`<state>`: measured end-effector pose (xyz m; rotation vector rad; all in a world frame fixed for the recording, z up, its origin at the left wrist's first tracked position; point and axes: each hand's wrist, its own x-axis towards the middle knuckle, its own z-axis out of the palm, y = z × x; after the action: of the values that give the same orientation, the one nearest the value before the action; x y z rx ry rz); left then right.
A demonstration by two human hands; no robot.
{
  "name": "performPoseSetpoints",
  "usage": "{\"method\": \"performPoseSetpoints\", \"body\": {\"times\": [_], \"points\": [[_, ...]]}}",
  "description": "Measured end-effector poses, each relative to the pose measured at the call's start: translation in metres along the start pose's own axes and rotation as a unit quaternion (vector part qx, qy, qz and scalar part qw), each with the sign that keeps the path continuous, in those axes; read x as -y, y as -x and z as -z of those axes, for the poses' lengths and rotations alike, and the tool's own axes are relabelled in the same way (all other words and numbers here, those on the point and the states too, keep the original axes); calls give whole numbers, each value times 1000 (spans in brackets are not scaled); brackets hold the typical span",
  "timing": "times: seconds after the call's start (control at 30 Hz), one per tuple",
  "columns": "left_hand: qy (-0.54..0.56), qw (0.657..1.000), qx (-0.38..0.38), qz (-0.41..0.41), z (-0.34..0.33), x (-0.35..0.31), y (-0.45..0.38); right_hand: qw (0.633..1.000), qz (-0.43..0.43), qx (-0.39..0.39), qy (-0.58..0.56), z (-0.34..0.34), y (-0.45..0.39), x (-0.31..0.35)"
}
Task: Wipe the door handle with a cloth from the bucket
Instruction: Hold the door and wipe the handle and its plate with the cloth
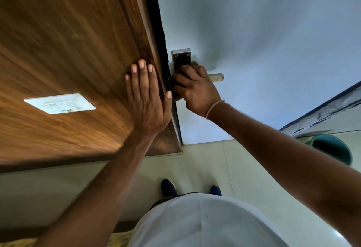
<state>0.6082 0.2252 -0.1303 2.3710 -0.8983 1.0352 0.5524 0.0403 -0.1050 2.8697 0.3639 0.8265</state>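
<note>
The brushed-metal door handle (216,77), a flat lever on a rectangular screwed plate, juts past the right hand (195,90), which is fisted round it over a dark cloth (176,82), while the left hand (147,98) lies spread flat on wood-grain panelling (68,51) just beside.

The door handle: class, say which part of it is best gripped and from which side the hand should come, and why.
Grip the lever bar of the door handle, not its flat backplate. The bar juts sideways from the white door, so a hand can wrap around it from the front. The right hand already closes around it that way; the left hand lies flat on the wooden frame.
</note>
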Motion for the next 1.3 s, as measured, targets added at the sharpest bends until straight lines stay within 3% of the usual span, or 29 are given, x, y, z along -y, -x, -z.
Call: {"method": "performPoseSetpoints", "body": {"times": [0.17, 0.33, 0.43, 0.7, 0.8, 0.93, 1.3], "points": [[3, 1000, 0, 12, 1, -5, 0, 999, 16, 28, 9, 10, 2, -12], [6, 1000, 0, 20, -1, -7, 0, 986, -160, -25, -43, 15, 30, -22], [-1, 1000, -1, 16, -1, -6, 0, 978, -203, -28, -33, 14, 37, -21], [2, 1000, -7, 17, -4, -8, 0, 980, -195, 48, -7, 12, 14, -6], [-2, 1000, -16, 18, -7, -9, 0, 978, -175, 111, 12, 22, 10, -16], [-8, 999, -25, 23, -9, -11, 0, 968, -157, 190, -54, 28, -5, -28], [-13, 999, -24, 18, -6, -10, -2, 962, -136, 183, -150, 31, 5, -62]]}}
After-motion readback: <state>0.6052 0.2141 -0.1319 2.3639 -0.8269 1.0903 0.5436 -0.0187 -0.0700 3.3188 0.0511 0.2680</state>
